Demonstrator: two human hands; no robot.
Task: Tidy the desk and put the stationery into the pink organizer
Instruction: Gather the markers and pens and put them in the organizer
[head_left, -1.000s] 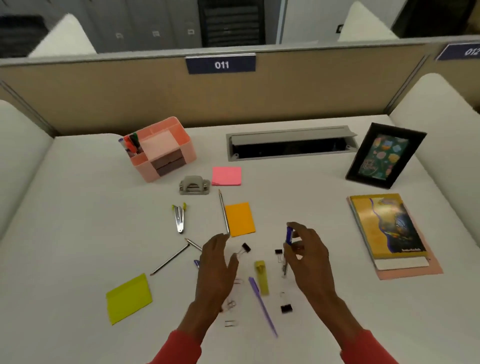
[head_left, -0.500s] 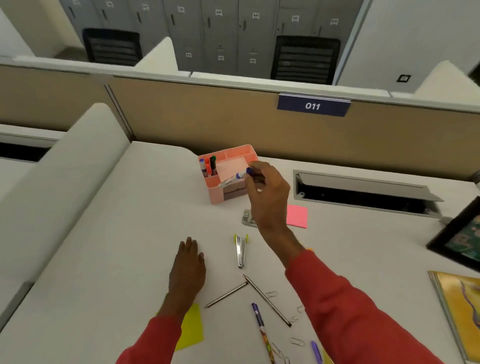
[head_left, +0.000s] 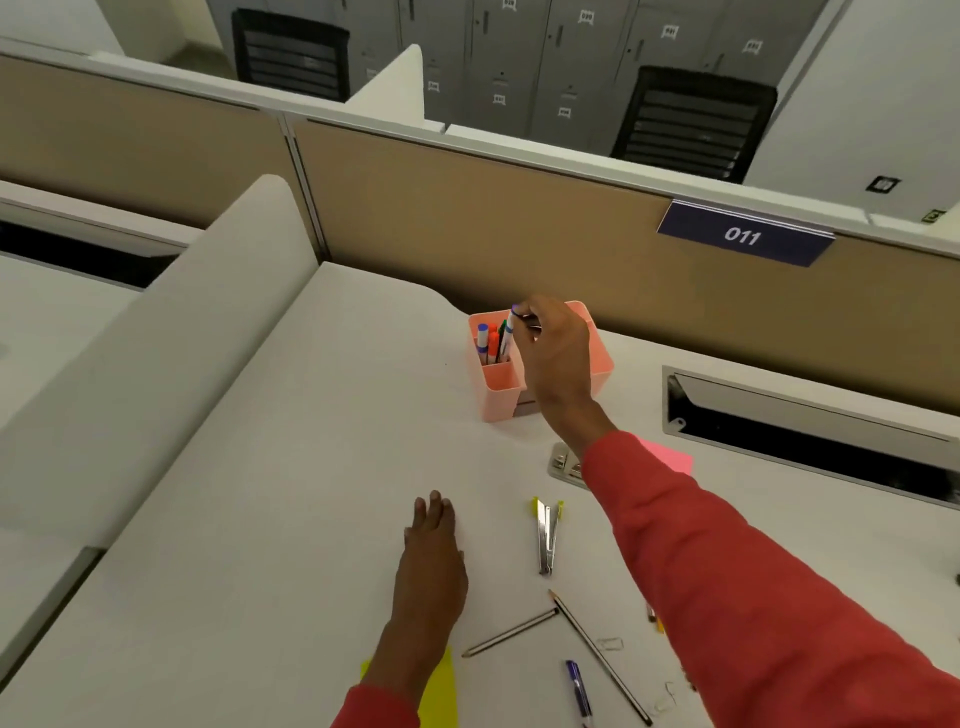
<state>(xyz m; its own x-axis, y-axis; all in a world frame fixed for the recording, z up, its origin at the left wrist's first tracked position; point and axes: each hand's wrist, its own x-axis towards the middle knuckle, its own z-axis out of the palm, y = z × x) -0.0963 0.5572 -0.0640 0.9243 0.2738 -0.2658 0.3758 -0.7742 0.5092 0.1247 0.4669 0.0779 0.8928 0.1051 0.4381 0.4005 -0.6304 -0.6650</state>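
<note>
While the left hand (head_left: 434, 566) lies flat and empty on the desk (head_left: 270, 519) toward its near edge, fingers together and palm down over the tip of a yellow sticky note (head_left: 439, 691), the work sits farther right. Near the desk's far edge stands the pink organizer (head_left: 501, 387), a smooth, square-walled plastic box. Its left compartment already holds several capped markers (head_left: 491, 343) upright. The right hand (head_left: 558, 353) hovers over it with thumb and fingertips pinched on a white marker with a blue cap (head_left: 511, 327), barrel nearly vertical and lower end dipping into that compartment.

To finish this step well, I would judge it best to keep the marker upright, steer it into the gap beside the others, and let go only once its end is low inside — a tilted drop could knock the light box or leave the marker leaning out.

Right of the left hand, toward the near edge, much is still loose: a shiny metal stapler remover (head_left: 546, 538) with yellow tips, two slim pencils (head_left: 511, 633) meeting in a V, a blue pen (head_left: 579, 691), thin wire paper clips (head_left: 610, 644) — and, behind the red sleeve, a grey hole punch (head_left: 566, 465) and a pink sticky pad (head_left: 675, 460).
</note>
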